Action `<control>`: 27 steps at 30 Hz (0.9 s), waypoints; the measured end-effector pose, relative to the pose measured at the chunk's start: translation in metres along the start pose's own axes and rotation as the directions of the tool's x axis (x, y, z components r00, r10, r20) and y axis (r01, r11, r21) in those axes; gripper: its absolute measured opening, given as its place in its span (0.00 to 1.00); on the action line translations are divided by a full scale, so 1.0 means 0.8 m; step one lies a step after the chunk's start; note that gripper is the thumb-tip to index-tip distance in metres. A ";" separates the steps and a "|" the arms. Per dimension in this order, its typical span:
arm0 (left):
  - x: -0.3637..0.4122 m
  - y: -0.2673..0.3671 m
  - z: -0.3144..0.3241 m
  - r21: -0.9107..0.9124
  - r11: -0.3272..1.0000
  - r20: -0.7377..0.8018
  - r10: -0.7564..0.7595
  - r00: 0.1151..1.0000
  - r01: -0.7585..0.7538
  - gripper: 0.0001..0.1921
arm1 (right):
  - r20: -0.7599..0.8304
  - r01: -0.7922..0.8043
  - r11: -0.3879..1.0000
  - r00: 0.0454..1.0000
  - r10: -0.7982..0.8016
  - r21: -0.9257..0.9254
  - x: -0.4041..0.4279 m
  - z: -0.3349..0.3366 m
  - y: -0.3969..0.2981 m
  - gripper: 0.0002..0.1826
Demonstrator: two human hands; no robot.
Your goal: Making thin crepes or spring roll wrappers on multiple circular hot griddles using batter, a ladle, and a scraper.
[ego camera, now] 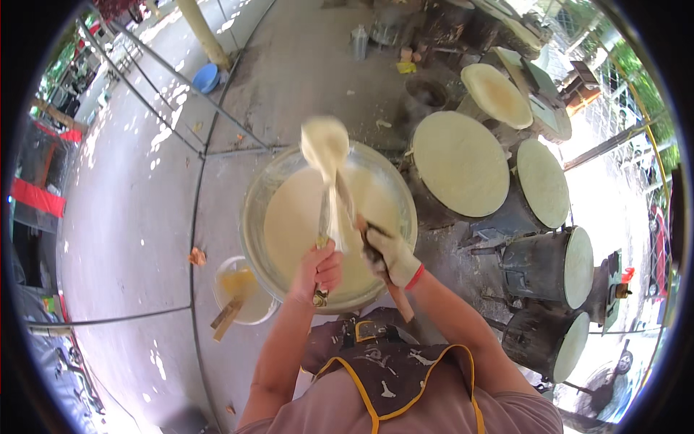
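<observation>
A wide metal basin (248,238) of pale, creamy batter (293,217) stands before me. My left hand (321,268), bare, grips the patterned handle of a long, narrow utensil (325,214) that points away over the basin. In a white work glove with a red cuff, my right hand (393,255) is closed around a wooden-handled tool (400,301), its far end angled toward the left utensil. Where the two tools meet, a blurred lump of batter (324,144) hangs above the basin's far rim. Which tool bears it, I cannot tell. A pale strand trails down between them.
Left of the basin stands a white bucket (260,309) with a wooden-handled tool (226,320) in it. Several drum-like stoves with round, batter-coloured tops (461,163) curve along the right. A flatbread (496,95) lies beyond them. Metal poles (196,238) run along the left floor.
</observation>
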State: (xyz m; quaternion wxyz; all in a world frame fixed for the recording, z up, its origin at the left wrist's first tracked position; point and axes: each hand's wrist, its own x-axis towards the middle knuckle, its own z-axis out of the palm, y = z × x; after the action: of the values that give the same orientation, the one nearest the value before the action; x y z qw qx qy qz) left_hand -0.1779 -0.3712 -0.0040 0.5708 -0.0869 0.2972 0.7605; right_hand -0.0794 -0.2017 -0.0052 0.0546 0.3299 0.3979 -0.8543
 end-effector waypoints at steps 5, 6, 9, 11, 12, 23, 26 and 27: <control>-0.048 0.073 0.130 0.318 0.886 0.330 0.229 0.916 -0.336 0.08 | 0.257 0.363 0.924 0.887 -0.383 0.123 -0.092 0.043 -0.106 0.20; -0.055 0.078 0.141 0.385 0.840 0.347 0.253 0.903 -0.383 0.07 | 0.321 0.433 0.890 0.830 -0.455 0.141 -0.107 0.038 -0.113 0.20; -0.066 0.070 0.152 0.515 0.756 0.330 0.260 0.907 -0.404 0.06 | 0.078 0.474 0.879 0.876 -0.477 0.051 -0.136 0.017 -0.096 0.21; -0.069 0.045 0.147 0.740 0.639 0.046 0.264 0.963 -0.211 0.04 | 0.014 0.498 0.867 0.867 -0.499 0.030 -0.167 0.003 -0.076 0.23; -0.067 0.029 0.143 0.752 0.626 0.069 0.238 0.969 -0.207 0.04 | -0.137 0.526 0.849 0.838 -0.528 -0.055 -0.168 -0.010 -0.053 0.23; -0.094 -0.321 0.208 0.535 0.416 0.051 -0.885 0.464 0.735 0.09 | -0.664 0.026 0.700 0.292 -0.688 -0.714 -0.458 -0.228 0.326 0.23; -0.131 -0.456 0.216 0.612 0.255 -0.021 -0.941 0.337 0.748 0.10 | -0.835 -0.132 0.827 0.154 -0.528 -0.547 -0.617 -0.215 0.509 0.24; -0.149 -0.502 0.212 0.652 0.154 -0.057 -0.966 0.251 0.742 0.10 | -0.857 -0.140 0.847 0.144 -0.494 -0.512 -0.656 -0.202 0.579 0.24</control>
State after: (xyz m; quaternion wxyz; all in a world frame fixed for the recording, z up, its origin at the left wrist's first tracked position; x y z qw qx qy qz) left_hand 0.2666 -0.3059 0.0474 0.9439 0.0760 0.2804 0.1570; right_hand 0.5765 -0.4886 -0.0600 -0.2411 0.7218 0.5713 -0.3073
